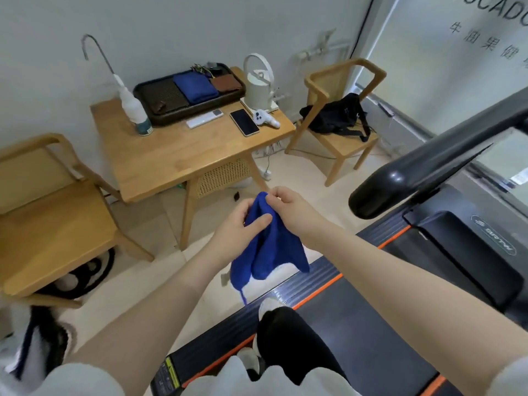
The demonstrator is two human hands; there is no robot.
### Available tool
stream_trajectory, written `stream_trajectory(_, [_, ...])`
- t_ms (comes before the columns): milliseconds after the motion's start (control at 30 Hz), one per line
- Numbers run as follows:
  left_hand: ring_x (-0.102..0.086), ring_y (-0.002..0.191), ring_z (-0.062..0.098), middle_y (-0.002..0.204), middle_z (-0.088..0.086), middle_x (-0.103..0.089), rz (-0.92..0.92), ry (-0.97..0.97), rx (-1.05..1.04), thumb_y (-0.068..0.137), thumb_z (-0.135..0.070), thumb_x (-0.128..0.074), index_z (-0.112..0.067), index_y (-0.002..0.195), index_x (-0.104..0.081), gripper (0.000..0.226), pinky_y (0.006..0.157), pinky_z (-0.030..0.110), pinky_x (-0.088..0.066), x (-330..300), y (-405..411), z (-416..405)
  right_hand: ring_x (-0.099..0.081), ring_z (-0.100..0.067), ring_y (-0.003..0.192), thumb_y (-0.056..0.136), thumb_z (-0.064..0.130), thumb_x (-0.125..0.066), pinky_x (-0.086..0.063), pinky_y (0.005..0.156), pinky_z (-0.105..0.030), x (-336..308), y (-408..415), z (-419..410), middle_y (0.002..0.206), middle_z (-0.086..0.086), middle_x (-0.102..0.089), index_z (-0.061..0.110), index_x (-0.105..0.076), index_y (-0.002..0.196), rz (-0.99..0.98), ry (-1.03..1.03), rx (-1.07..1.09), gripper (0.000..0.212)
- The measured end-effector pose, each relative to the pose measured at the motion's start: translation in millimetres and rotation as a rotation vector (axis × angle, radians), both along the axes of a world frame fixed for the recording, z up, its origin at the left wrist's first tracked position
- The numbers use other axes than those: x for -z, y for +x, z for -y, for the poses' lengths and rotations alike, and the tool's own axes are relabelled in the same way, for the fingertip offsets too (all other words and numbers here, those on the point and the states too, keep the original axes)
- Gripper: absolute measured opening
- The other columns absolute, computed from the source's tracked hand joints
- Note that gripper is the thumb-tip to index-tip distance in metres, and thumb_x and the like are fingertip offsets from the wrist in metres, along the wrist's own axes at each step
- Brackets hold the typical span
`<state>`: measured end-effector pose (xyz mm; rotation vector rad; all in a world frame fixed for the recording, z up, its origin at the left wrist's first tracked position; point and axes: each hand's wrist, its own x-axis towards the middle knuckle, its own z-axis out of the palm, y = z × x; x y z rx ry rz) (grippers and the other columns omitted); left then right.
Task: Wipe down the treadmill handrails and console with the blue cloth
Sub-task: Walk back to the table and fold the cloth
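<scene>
A blue cloth (267, 250) hangs in front of me, above the floor beside the treadmill. My left hand (238, 228) grips its upper part with the thumb pressed across the fabric. My right hand (288, 202) pinches the cloth's top corner between its fingertips. The black treadmill handrail (400, 181) ends in a rounded tip to the right of my hands, apart from the cloth. The treadmill deck (357, 324) with an orange stripe lies below, and my foot stands on its side rail. The console is out of view.
A wooden table (177, 164) stands ahead with a dark tray (188, 91) holding a folded blue cloth, a kettle (258, 84), a phone (244, 122) and a bottle (134, 110). Wooden chairs flank it, the left one (45, 207) and the right one (340, 115) with a black bag.
</scene>
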<state>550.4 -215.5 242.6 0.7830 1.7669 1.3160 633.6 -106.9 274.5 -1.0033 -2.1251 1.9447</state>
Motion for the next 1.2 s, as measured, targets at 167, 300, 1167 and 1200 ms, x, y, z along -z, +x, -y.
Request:
stream_trajectory(167, [-0.063,0.073,0.015,0.09,0.015,-0.066,-0.155,-0.068,0.049,0.088,-0.019,-0.059,-0.01,0.1,-0.059,0.015,0.065,0.032,-0.052,-12.7,-54.1,-18.9,-0.055,-0.016,0.066,0.098,0.025,-0.044,-0.046,0.067,-0.028,-20.1,-46.1,-46.3,0.073,-0.007,-0.06,0.01,-0.059,0.078,0.02,-0.103,-0.196,0.029])
stream_trajectory(300, [-0.057,0.068,0.02,0.074,0.004,-0.063,-0.284,-0.196,0.088,0.082,-0.033,-0.062,-0.02,0.075,-0.061,0.014,0.064,0.038,-0.047,-19.6,-103.4,-34.6,-0.062,-0.018,0.069,0.089,0.033,-0.059,-0.05,0.065,-0.026,-37.0,-86.2,-97.0,0.079,-0.01,-0.066,0.008,-0.065,0.08,0.12,-0.153,-0.405,0.027])
stream_trajectory(1167, [-0.054,0.074,0.024,0.085,0.006,-0.063,-0.192,0.046,-0.154,0.09,-0.016,-0.054,-0.022,0.097,-0.049,0.01,0.065,0.033,-0.042,158.8,-407.3,-153.3,-0.052,-0.022,0.073,0.098,0.022,-0.036,-0.043,0.06,-0.033,197.4,-358.9,-230.1,0.082,-0.008,-0.056,0.011,-0.051,0.094,0.157,0.54,0.172,0.019])
stream_trajectory(1200, [-0.053,0.072,0.024,0.083,0.006,-0.063,-0.168,0.06,-0.183,0.091,-0.015,-0.051,-0.029,0.095,-0.047,0.015,0.064,0.035,-0.041,159.6,-412.7,-154.3,-0.054,-0.021,0.072,0.097,0.02,-0.037,-0.048,0.059,-0.032,194.6,-368.1,-219.6,0.081,-0.008,-0.056,0.011,-0.052,0.096,0.119,0.351,0.195,0.017])
